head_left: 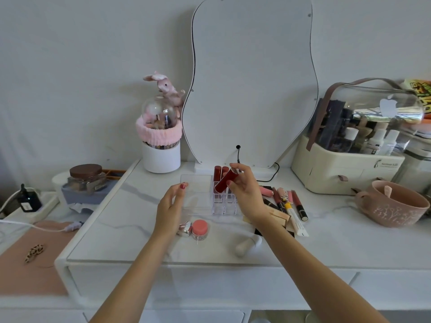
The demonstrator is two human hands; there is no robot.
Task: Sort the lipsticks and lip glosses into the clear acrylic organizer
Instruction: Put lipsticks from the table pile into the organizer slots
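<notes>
The clear acrylic organizer point(197, 183) stands on the white vanity, in front of the mirror. Two dark red lipsticks point(221, 173) stand upright in its back right slots. My right hand point(245, 190) holds another dark red lipstick tube point(224, 183), tilted, just above the slots. My left hand point(171, 202) rests against the organizer's left front side, fingers apart. A pile of lip glosses and lipsticks point(288, 203) lies on the table to the right of my right hand, partly hidden by my wrist.
A small pink-lidded jar point(199, 229) and a silver case point(184, 229) lie near my left wrist. A white holder with a pink headband point(161, 148) stands back left, a cream cosmetics box point(345, 173) and pink bowl point(396, 206) at right.
</notes>
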